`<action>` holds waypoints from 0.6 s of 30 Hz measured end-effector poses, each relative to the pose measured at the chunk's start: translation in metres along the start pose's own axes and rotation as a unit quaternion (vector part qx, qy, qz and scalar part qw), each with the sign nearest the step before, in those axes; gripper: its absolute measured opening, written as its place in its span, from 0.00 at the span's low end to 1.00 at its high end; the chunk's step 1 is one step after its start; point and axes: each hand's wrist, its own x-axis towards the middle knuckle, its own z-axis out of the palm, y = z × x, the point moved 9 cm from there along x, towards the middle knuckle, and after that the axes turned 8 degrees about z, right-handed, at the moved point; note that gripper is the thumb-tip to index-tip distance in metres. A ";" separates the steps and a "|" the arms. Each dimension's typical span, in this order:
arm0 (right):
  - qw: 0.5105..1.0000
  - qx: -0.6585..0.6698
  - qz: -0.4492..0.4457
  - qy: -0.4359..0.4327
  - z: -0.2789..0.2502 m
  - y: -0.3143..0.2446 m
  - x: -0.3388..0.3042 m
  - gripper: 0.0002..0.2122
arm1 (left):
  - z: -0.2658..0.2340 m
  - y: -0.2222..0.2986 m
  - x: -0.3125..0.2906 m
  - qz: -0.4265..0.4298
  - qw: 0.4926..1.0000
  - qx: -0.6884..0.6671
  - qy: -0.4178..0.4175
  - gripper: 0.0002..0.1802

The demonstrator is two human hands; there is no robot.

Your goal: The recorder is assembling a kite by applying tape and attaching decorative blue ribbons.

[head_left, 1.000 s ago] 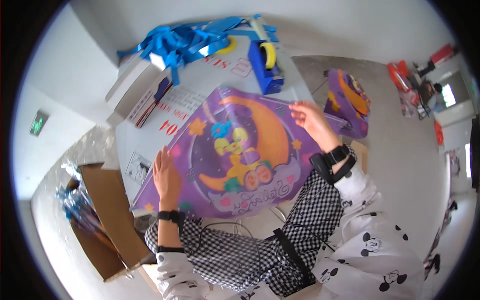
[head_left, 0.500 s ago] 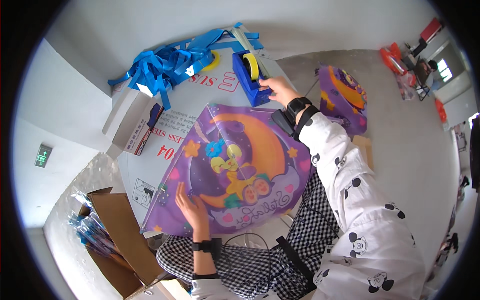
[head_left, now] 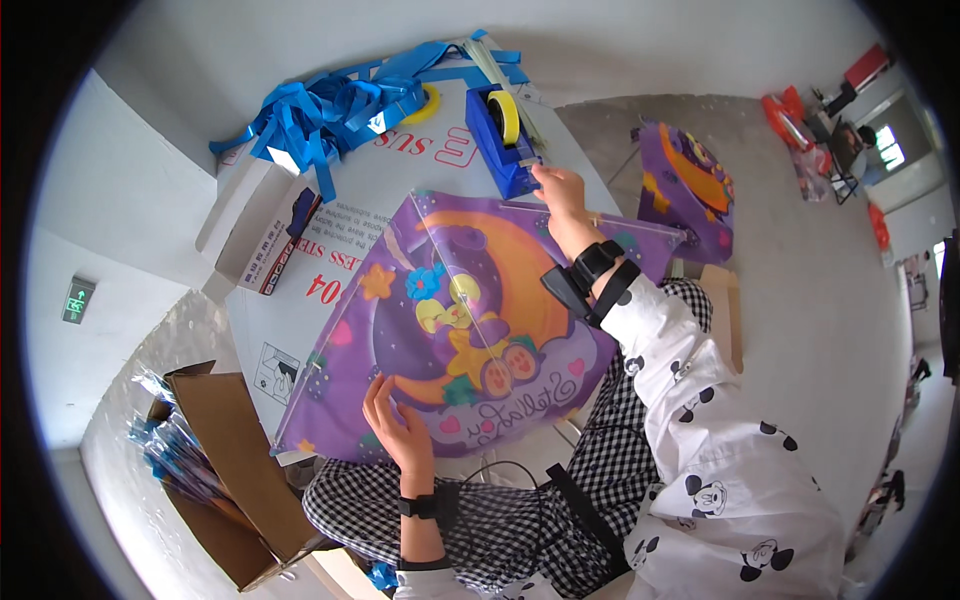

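Observation:
A purple kite [head_left: 345,400] printed with a cartoon animal, an orange crescent moon and stars lies across my lap and the table's near edge, thin rods running over it. My left hand [head_left: 400,430] rests on its lower part, fingers stretched out and slightly apart. Above the kite's upper edge, my right hand [head_left: 566,205] pinches a small pale strip, apparently tape, with thumb and forefinger. The fingertips are right beside the near end of a blue tape dispenser [head_left: 490,140], which carries a yellow-cored roll of tape [head_left: 506,115].
A heap of blue ribbon [head_left: 330,125] and a yellow ring [head_left: 428,103] lie on the lettered table [head_left: 270,330]. An open small carton [head_left: 250,230] stands at its left. Below left is a cardboard box [head_left: 235,460] of wrapped items. Another purple kite [head_left: 688,190] is at right.
My right hand has drawn back a little toward me from the dispenser's cutting end. My left hand has slid slightly right and down on the kite. The view has shifted slightly.

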 end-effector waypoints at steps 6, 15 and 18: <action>0.982 0.140 0.077 -0.100 0.010 0.021 0.009 0.08 | -0.018 0.002 0.011 -0.002 1.000 -0.016 0.001 0.22; 0.968 0.190 0.041 -0.156 0.011 0.052 0.040 0.03 | -0.148 -0.064 0.053 -0.018 0.988 0.037 0.152 0.19; 0.976 0.160 0.053 -0.140 0.016 0.067 0.013 0.03 | -0.182 -0.131 0.059 -0.150 0.968 0.017 0.199 0.16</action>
